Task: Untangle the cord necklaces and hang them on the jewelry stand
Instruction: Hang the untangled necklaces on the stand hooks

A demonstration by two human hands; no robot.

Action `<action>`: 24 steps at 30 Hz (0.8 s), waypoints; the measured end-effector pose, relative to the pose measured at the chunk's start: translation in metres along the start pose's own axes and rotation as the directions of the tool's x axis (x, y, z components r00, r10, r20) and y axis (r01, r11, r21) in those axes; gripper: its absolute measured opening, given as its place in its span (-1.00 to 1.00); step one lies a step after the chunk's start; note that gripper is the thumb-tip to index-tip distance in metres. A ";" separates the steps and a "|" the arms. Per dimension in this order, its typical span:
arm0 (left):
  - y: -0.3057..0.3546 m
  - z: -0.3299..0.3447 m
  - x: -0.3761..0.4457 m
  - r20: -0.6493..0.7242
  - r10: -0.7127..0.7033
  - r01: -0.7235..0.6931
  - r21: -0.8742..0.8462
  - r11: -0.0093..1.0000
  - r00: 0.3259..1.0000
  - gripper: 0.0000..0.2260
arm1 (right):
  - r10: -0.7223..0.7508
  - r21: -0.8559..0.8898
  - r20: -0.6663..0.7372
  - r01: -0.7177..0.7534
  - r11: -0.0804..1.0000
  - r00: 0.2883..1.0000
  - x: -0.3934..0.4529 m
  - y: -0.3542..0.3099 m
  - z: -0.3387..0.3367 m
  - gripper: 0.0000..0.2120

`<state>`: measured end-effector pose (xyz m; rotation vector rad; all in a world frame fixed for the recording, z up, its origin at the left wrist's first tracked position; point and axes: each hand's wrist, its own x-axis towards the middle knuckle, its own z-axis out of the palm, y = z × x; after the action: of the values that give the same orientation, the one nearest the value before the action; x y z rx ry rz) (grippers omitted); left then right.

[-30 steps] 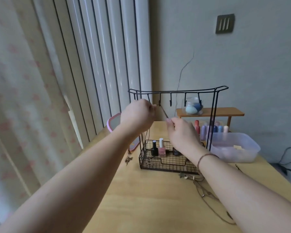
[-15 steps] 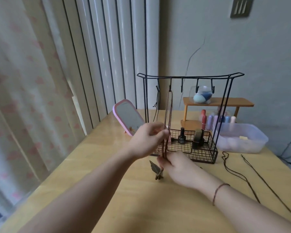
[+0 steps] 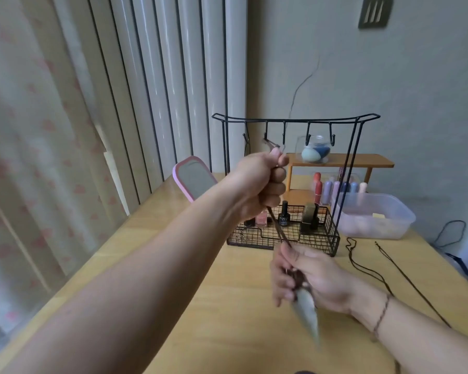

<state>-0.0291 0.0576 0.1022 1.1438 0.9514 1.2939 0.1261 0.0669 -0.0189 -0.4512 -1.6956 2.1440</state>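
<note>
Worktop (image 3: 173, 306) of pale wood ran left to a curtained edge, bare in front of the jewelry stand (image 3: 295, 120). Two loose necklaces (image 3: 368, 268) lay right of it. Left hand (image 3: 257, 184) fisted a cord necklace (image 3: 277, 230) near the hooks; right hand (image 3: 308, 276) fingers pinched its lower end, pendant (image 3: 307, 311) blurred.

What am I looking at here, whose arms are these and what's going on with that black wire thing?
There is no machine; a person wears a camera on their head, so this one view looks down their own arms. The left hand grips a brown cord necklace up near the hooks of the black wire jewelry stand. The right hand holds the cord's lower end, with a blurred pendant hanging below. On the wooden table lie more cords, a pink mirror and a plastic tub. Nail polish bottles stand in the stand's basket.
</note>
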 end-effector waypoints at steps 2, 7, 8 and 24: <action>0.010 0.006 0.009 0.009 0.052 -0.052 0.086 0.995 0.999 -0.66 | -0.074 -0.365 -0.184 0.002 0.931 0.980 0.016 -0.015 -0.007 -0.62; 0.021 0.009 0.026 0.023 0.204 -0.202 0.295 0.934 0.979 -0.67 | -0.505 -0.917 -0.296 -0.093 0.388 0.811 0.082 -0.037 -0.032 -0.68; 0.020 0.007 0.029 0.004 0.228 -0.214 0.358 0.909 0.974 -0.67 | -0.549 -0.933 -0.306 -0.130 0.336 0.778 0.093 -0.037 -0.036 -0.71; -0.047 -0.037 0.044 -0.097 0.250 -0.162 0.531 0.832 0.963 -0.67 | -0.498 -0.807 -0.454 -0.105 0.581 0.739 0.150 -0.021 -0.070 -0.63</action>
<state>-0.0513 0.1079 0.0520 1.6121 1.3869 1.3571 0.0286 0.2017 -0.0176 -1.0236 -2.0109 0.7214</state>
